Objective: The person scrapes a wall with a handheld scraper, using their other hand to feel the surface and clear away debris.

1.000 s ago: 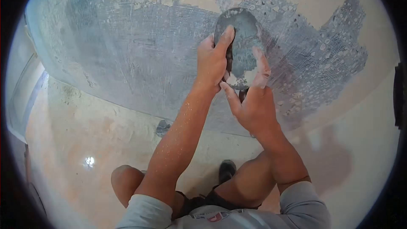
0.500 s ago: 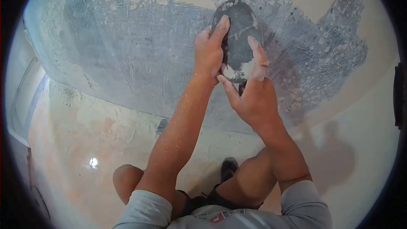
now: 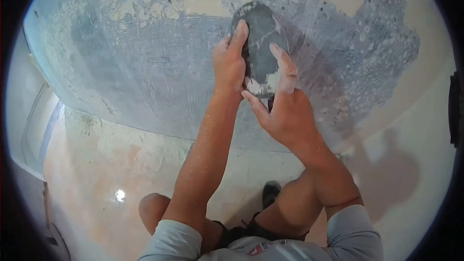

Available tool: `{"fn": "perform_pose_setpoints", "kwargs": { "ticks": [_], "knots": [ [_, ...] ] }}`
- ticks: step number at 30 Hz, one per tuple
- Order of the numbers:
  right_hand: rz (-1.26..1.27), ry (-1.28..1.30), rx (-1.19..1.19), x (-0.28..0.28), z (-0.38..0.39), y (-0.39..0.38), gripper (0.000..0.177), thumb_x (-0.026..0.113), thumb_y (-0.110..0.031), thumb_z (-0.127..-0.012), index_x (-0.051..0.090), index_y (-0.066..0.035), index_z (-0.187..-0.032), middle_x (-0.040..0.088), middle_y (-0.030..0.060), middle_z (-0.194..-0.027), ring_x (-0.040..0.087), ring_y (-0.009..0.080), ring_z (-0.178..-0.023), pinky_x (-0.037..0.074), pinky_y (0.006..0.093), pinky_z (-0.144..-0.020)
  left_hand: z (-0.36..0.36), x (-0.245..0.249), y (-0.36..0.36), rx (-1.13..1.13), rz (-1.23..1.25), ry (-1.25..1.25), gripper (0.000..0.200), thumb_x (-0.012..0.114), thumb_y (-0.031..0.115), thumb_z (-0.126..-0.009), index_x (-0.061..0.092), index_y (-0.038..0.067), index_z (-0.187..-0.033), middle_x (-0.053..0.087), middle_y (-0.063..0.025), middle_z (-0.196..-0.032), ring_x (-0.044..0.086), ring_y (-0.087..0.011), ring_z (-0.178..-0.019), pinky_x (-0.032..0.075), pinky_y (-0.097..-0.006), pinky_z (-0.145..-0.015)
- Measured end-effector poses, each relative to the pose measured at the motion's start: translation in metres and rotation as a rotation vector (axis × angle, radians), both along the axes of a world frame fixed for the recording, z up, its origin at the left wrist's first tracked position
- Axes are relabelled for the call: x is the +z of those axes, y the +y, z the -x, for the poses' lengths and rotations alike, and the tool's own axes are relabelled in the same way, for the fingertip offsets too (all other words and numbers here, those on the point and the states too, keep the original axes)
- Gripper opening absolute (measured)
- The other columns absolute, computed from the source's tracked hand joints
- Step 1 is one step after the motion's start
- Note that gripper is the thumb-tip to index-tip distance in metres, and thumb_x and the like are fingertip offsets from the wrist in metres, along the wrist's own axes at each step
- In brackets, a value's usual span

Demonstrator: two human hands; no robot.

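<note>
Oval pad [image 3: 261, 50]: probably stiff, light (pale-smeared, maybe slippery); best held by rim. Left hand [image 3: 229, 67] grips side, right hand [image 3: 289, 112] lower end.

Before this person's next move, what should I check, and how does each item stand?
1. Left hand on the dark oval tool: ok, thumb over its left side.
2. Right hand supporting the tool: ok, at its lower right end.
3. Tool's visible face clean: not ok, pale patches at its lower end.
4. Tool touching the blue-grey surface: cannot tell, its far side is hidden.
5. Hands gloved: not ok, both are bare.
6. Footing: cannot tell, only one dark shoe shows.
</note>
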State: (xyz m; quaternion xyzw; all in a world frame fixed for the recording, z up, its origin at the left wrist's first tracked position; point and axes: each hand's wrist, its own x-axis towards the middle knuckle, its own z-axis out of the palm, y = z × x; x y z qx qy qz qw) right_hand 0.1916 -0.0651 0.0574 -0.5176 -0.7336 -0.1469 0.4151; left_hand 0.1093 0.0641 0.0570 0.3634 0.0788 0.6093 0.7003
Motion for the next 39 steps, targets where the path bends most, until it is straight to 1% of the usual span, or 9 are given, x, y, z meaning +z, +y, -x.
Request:
{"fn": "perform_pose_setpoints", "kwargs": {
  "ticks": [3,9,18,20,24,31,33,36,39],
  "knots": [
    [0.027,0.027,-0.036,0.004,-0.001,0.010,0.097,0.082,-0.015,-0.085,0.017,0.001,-0.156,0.040,0.0289,-0.152,0.068,0.0443,-0.109,0.059,0.0435,-0.084,0.005,0.013,0.011,0.106,-0.134,0.044,0.041,0.070,0.038,-0.099,0.067,-0.003,-0.104,0.070,-0.0067,-0.094,0.066,-0.0130,-0.081,0.053,-0.0286,-0.069],
    [0.041,0.062,-0.018,-0.002,0.007,0.000,0.095,0.080,-0.017,-0.087,0.017,0.000,-0.155,0.042,0.0308,-0.150,0.070,0.0455,-0.104,0.059,0.0450,-0.080,0.003,0.005,-0.001,0.042,0.011,0.091,0.041,0.069,0.037,-0.100,0.068,-0.003,-0.106,0.071,-0.0071,-0.096,0.066,-0.0133,-0.082,0.053,-0.0292,-0.071],
    [0.063,0.103,-0.054,0.001,0.010,0.003,0.094,0.079,-0.015,-0.088,0.015,0.000,-0.155,0.042,0.0299,-0.150,0.070,0.0441,-0.104,0.059,0.0435,-0.079,0.010,0.016,0.005,0.064,-0.051,0.113,0.043,0.071,0.038,-0.098,0.068,-0.004,-0.107,0.070,-0.0058,-0.094,0.064,-0.0123,-0.079,0.052,-0.0287,-0.069],
    [0.049,0.093,-0.036,0.006,0.012,0.004,0.094,0.079,-0.015,-0.088,0.015,0.000,-0.155,0.042,0.0297,-0.149,0.071,0.0435,-0.104,0.059,0.0433,-0.080,0.017,0.032,0.009,0.124,-0.098,0.244,0.042,0.072,0.037,-0.097,0.069,-0.004,-0.106,0.071,-0.0058,-0.092,0.064,-0.0116,-0.077,0.052,-0.0285,-0.067],
    [0.053,0.073,-0.036,0.005,0.003,0.003,0.093,0.079,-0.017,-0.088,0.015,0.000,-0.154,0.043,0.0295,-0.149,0.071,0.0424,-0.103,0.060,0.0427,-0.079,0.001,0.021,0.007,0.136,-0.086,0.082,0.044,0.072,0.038,-0.097,0.070,-0.006,-0.103,0.070,-0.0064,-0.090,0.063,-0.0112,-0.075,0.051,-0.0286,-0.065],
    [0.037,0.031,-0.051,0.010,-0.004,0.008,0.094,0.080,-0.018,-0.087,0.017,-0.003,-0.155,0.046,0.0273,-0.148,0.072,0.0430,-0.098,0.060,0.0430,-0.076,0.000,0.024,0.008,0.169,-0.095,0.098,0.047,0.071,0.042,-0.098,0.069,-0.005,-0.101,0.069,-0.0056,-0.088,0.063,-0.0110,-0.077,0.050,-0.0275,-0.066],
    [0.076,0.067,-0.033,0.009,-0.007,0.009,0.094,0.079,-0.015,-0.087,0.017,-0.005,-0.156,0.047,0.0268,-0.148,0.072,0.0436,-0.098,0.060,0.0448,-0.078,0.001,0.019,0.004,0.146,-0.058,0.145,0.044,0.069,0.040,-0.100,0.067,-0.003,-0.106,0.069,-0.0052,-0.092,0.065,-0.0121,-0.082,0.052,-0.0284,-0.070],
    [0.085,0.090,-0.017,0.016,-0.003,0.007,0.096,0.080,-0.012,-0.085,0.016,-0.005,-0.156,0.045,0.0273,-0.149,0.070,0.0444,-0.105,0.059,0.0454,-0.082,0.009,0.013,-0.022,-0.198,0.049,-0.057,0.034,0.066,0.033,-0.102,0.065,0.003,-0.116,0.069,-0.0056,-0.106,0.068,-0.0163,-0.092,0.056,-0.0334,-0.078],
    [0.009,0.075,0.005,0.010,-0.010,0.009,0.098,0.081,-0.011,-0.084,0.016,-0.004,-0.157,0.042,0.0289,-0.151,0.066,0.0470,-0.112,0.059,0.0457,-0.086,0.008,0.011,-0.028,-0.269,0.029,-0.093,0.032,0.068,0.030,-0.101,0.065,0.002,-0.116,0.069,-0.0064,-0.106,0.068,-0.0169,-0.093,0.058,-0.0343,-0.080]
  ]
}}
